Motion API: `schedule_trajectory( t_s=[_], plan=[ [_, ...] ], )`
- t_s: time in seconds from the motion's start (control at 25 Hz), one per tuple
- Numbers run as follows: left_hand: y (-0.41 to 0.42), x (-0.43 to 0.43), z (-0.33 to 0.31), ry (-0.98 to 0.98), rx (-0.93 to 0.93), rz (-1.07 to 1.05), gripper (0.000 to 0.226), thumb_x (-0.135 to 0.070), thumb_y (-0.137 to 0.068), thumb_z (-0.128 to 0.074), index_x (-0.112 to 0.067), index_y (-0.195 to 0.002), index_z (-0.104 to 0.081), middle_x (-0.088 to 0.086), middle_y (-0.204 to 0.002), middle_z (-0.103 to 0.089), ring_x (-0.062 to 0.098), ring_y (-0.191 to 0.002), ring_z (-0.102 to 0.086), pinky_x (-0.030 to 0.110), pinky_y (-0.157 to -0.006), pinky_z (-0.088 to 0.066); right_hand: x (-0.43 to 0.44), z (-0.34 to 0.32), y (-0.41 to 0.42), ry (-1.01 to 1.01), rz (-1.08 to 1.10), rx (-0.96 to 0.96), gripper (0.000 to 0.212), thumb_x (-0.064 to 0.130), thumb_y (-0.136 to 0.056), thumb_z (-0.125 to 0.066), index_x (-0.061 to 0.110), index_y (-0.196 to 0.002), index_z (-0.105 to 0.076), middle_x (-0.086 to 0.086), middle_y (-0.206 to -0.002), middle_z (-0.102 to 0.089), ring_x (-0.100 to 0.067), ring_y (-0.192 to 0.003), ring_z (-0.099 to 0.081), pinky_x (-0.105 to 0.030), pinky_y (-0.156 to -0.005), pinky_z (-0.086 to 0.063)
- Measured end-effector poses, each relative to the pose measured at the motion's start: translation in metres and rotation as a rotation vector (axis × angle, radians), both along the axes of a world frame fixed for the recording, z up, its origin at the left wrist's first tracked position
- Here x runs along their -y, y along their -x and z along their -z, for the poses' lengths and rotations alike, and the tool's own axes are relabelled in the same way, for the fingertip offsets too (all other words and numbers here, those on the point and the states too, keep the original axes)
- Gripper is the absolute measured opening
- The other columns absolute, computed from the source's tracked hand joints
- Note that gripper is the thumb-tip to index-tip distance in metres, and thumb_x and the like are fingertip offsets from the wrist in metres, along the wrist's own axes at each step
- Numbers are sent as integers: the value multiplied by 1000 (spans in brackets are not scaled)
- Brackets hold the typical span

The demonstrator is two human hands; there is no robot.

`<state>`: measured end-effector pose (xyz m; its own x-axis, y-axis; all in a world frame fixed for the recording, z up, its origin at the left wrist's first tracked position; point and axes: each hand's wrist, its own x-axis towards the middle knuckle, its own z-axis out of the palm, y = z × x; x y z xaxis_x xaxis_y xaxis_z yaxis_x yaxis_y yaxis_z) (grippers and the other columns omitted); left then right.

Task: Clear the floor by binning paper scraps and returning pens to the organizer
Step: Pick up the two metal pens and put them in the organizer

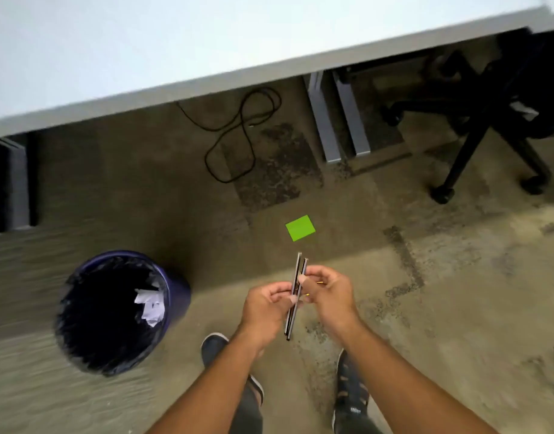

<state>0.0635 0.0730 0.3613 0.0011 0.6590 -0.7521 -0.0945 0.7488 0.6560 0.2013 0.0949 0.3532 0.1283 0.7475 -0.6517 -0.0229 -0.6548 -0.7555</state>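
Pens (296, 296) bundled near-upright, tips away, gripped by both hands (296, 297).

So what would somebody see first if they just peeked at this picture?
Probably the bright green paper square lying alone on the brown floor, just beyond the hands. Next, the left hand and right hand together holding a bunch of dark pens in the middle. Then the dark blue bin on the left, with white paper scraps inside.
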Motion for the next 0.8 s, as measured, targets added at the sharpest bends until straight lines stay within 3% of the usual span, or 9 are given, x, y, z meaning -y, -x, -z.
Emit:
schedule_trajectory(
  t_s=[0.12, 0.32, 0.44, 0.52, 0.64, 0.72, 0.8],
  plan=[
    [12, -3, -58, -57, 55, -16, 27, 15, -95, -59, 4, -116, -72, 14, -96, -80, 13, -79, -78, 23, -80, -63, -16, -54, 15, -63, -44, 7, 13, -3, -90, -72, 9, -95, -71, -11, -81, -68, -17, -63, -65, -28, -54, -59],
    [52, -16, -144, -177, 40, -44, 35, 12, -94, -63, -19, -102, -78, 5, -93, -84, 12, -85, -80, 20, -76, -63, -43, -141, 50, -153, -145, -29, 14, -5, -89, -72, -4, -103, -70, -17, -84, -67, -24, -72, -65, -34, -59, -62],
    [81, -20, -195, -194, 50, -75, 32, 12, -94, -63, -15, -105, -77, 12, -98, -83, 14, -85, -80, 23, -76, -64, -53, -200, 80, -140, -194, -47, 14, 0, -90, -73, -1, -103, -68, -29, -90, -73, -29, -74, -66, -34, -57, -59],
    [105, -20, -229, -223, 49, -73, 32, 12, -93, -64, -13, -108, -78, 15, -101, -83, 18, -90, -79, 30, -82, -66, -59, -240, 103, -145, -243, -56, 18, 5, -88, -77, 4, -103, -69, -22, -85, -76, -23, -67, -67, -28, -50, -56],
    [145, -14, -266, -241, 15, -58, 29, 10, -92, -67, -5, -113, -78, 18, -103, -82, 27, -95, -79, 43, -89, -65, -69, -291, 141, -212, -371, 13, 21, 12, -82, -84, 14, -101, -75, 3, -68, -71, -7, -58, -65, -20, -54, -53],
    [174, -11, -286, -240, 2, -71, 27, 8, -92, -68, -2, -117, -76, 18, -101, -82, 31, -94, -81, 39, -85, -66, -74, -325, 169, -252, -437, 36, 22, 14, -81, -85, 16, -101, -76, -1, -74, -76, -8, -67, -72, -20, -62, -57],
    [201, -11, -309, -252, -22, -79, 26, 5, -93, -70, -5, -116, -76, 14, -99, -83, 29, -93, -82, 41, -88, -66, -77, -356, 196, -266, -458, 11, 22, 15, -83, -84, 18, -103, -76, -7, -86, -81, -17, -81, -80, -29, -73, -63]
  ],
)
